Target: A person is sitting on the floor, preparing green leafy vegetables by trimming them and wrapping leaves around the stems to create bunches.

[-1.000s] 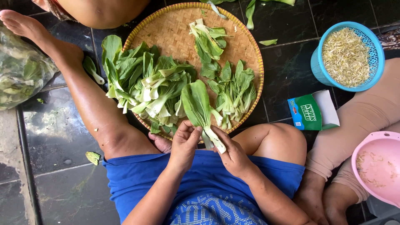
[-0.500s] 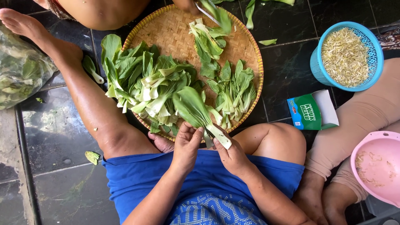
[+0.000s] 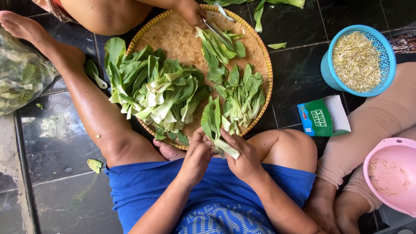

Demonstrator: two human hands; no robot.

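Dark tiles: woven tray (image 3: 173, 32) holds greens; both hands' grip clenches one bok choy stalk (image 3: 219, 134).

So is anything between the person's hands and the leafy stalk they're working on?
No. Both the left hand and the right hand already grip the leafy stalk directly, at the near rim of the woven tray. Nothing visible lies between them.

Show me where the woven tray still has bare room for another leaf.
The woven tray is bare at its upper left, between the big leaf pile and the other person's hand. Its right half is crowded by the smaller leaf bunch.
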